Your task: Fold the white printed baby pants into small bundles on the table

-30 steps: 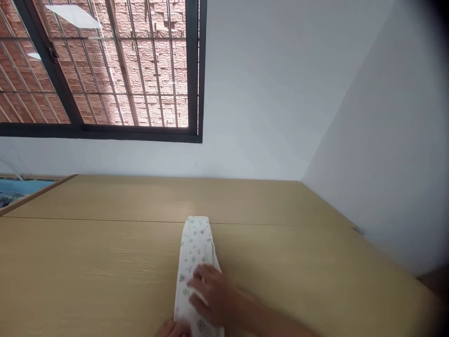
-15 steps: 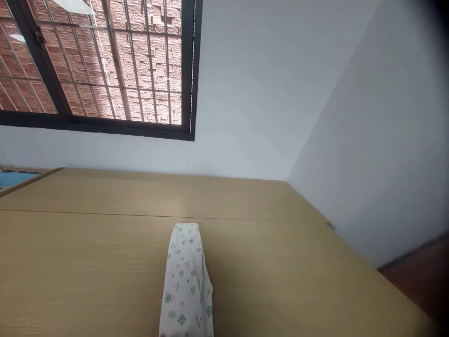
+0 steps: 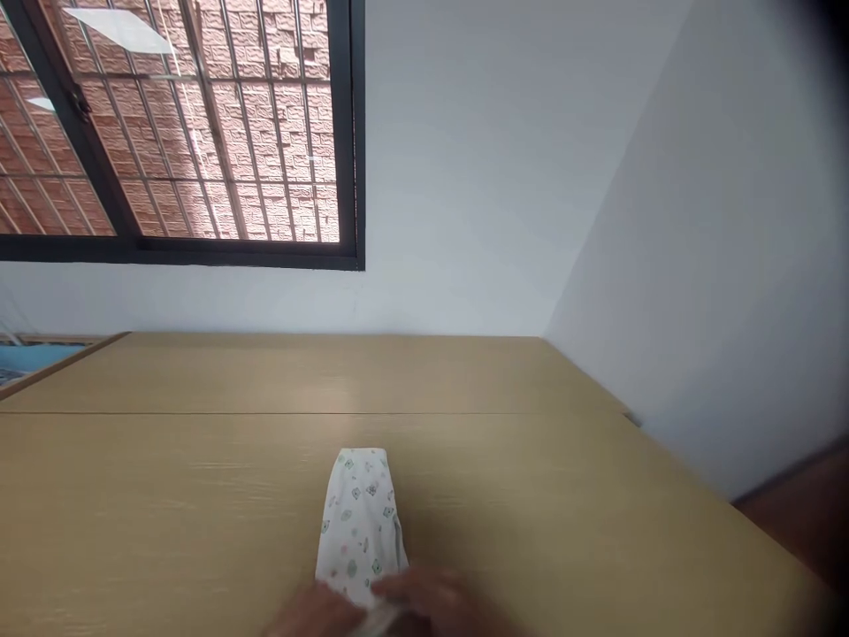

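Note:
A folded white garment (image 3: 362,522) with a small green and grey print lies lengthwise on the tan tabletop (image 3: 199,504). It looks like narrow folded cloth, a trouser leg or similar; its exact kind is unclear. At its near end, my left hand (image 3: 318,610) is closed on the left side of the fabric. My right hand (image 3: 441,602) comes in from the right, blurred by motion, with its fingers curled at the cloth's near right edge. A pale bit of fabric shows between the hands, bunched or turned up. The lower parts of both hands are cut off by the frame.
A seam (image 3: 464,413) runs across the table's far part. Behind it stands a white wall (image 3: 464,195) with a barred, dark-framed window (image 3: 351,177). Another wall (image 3: 716,292) flanks the table's right edge. Something blue (image 3: 33,358) shows beyond the left rim.
Both hands have come into view at the bottom, over the garment's near end. Less of the garment's length shows, and its far end appears lower in the view. The camera has shifted slightly.

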### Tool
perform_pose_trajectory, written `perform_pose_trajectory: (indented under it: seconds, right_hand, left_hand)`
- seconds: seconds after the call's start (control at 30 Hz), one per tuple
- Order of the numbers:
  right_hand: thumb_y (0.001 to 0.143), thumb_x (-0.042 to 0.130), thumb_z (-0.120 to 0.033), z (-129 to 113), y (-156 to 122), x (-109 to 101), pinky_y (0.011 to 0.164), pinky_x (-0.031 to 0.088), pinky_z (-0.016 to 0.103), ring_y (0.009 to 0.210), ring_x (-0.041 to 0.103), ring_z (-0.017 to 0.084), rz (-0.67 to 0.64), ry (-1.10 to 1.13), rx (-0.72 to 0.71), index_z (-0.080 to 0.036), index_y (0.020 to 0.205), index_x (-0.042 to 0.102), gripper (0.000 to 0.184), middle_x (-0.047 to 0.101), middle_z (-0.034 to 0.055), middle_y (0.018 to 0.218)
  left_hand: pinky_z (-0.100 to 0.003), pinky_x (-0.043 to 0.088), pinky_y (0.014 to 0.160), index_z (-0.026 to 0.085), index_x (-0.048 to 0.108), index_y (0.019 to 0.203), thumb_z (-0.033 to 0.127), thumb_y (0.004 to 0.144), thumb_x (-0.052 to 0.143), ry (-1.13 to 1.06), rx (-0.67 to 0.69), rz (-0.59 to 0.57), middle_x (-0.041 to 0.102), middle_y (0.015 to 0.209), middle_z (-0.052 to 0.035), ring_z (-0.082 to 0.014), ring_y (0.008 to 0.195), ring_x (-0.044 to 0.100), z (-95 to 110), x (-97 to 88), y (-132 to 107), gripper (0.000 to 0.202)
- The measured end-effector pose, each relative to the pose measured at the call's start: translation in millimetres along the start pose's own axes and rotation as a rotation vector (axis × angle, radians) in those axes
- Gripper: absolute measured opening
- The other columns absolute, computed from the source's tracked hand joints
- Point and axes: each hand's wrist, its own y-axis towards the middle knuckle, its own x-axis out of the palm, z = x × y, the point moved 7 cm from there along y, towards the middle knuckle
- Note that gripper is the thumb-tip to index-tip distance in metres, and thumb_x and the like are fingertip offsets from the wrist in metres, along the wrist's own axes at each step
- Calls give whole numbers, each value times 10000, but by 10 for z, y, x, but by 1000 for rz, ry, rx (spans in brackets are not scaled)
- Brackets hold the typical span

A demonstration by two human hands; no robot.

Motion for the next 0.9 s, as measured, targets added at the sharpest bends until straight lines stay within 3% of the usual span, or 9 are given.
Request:
perform_pose_trajectory:
  seconds: [0.07, 0.13, 0.23, 0.3, 0.4, 0.5, 0.63, 0.73, 0.9]
  right_hand:
    - [989, 539, -306, 8, 335, -306, 830, 560, 320, 914, 705, 205, 76, 1, 101, -338, 1194, 673, 247, 743, 2, 1034]
    - [1016, 489, -295, 63, 712, -460, 719, 533, 269, 791, 679, 176, 48, -21, 87, -245, 1036, 674, 192, 728, -1, 909]
    - [1003, 492, -245, 351, 1176, -521, 761, 511, 288, 854, 657, 196, 71, -94, 92, -175, 972, 639, 166, 710, 45, 947]
    - [986, 500, -196, 574, 1361, -456, 793, 500, 313, 889, 643, 216, 89, -153, 99, -152, 963, 632, 141, 699, 73, 960]
    - [957, 530, -136, 801, 1475, -304, 858, 482, 338, 944, 615, 229, 95, -238, 84, -146, 953, 632, 103, 685, 85, 979]
    - [960, 534, -113, 878, 1480, -199, 936, 454, 366, 1017, 574, 236, 109, -311, 55, -158, 991, 626, 107, 665, 85, 1042]
    - [1008, 512, -181, 874, 1488, -113, 971, 434, 391, 1051, 538, 242, 114, -392, 15, -176, 1030, 610, 101, 636, 86, 1115]
    - [1046, 463, -230, 881, 1552, -48, 948, 440, 368, 1012, 554, 233, 114, -432, 7, -180, 1022, 610, 158, 645, 78, 1077]
    - [1044, 448, -185, 975, 1685, -24, 908, 457, 347, 995, 577, 230, 166, -461, 71, -184, 1051, 627, 179, 657, 73, 1056]
  left_hand:
    - [-310, 580, 816, 309, 724, 1117, 512, 996, 438, -140, -48, -88, 751, 961, -37, -206, 893, 701, -48, -81, 300, 371]
    - [-317, 541, 900, 248, 721, 1095, 477, 987, 483, -454, -253, -211, 750, 1055, -51, -215, 960, 688, -191, 36, 663, 347]
    - [-309, 531, 834, 193, 725, 1038, 487, 970, 466, -527, -315, -219, 760, 1007, -60, -222, 903, 685, -382, 275, 1162, 398]
    - [-311, 521, 778, 165, 721, 993, 465, 954, 462, -504, -349, -219, 760, 944, -71, -227, 853, 681, -559, 476, 1318, 399]
    - [-326, 503, 816, 148, 702, 988, 354, 897, 515, -451, -409, -224, 758, 973, -98, -242, 911, 688, -793, 720, 1303, 293]
    - [-336, 489, 873, 152, 667, 1039, 265, 870, 523, -396, -427, -229, 745, 1041, -113, -242, 991, 683, -877, 823, 1198, 249]
    - [-340, 487, 845, 187, 621, 998, 332, 973, 411, -319, -391, -199, 718, 996, -92, -232, 964, 667, -833, 786, 1173, 257]
    - [-405, 461, 902, 195, 586, 963, 351, 1002, 341, -204, -368, -122, 673, 985, -104, -267, 996, 624, -822, 716, 1203, 293]
    - [-432, 477, 870, 187, 569, 960, 296, 1013, 272, -50, -326, -77, 644, 959, -119, -281, 946, 610, -854, 765, 1199, 320]
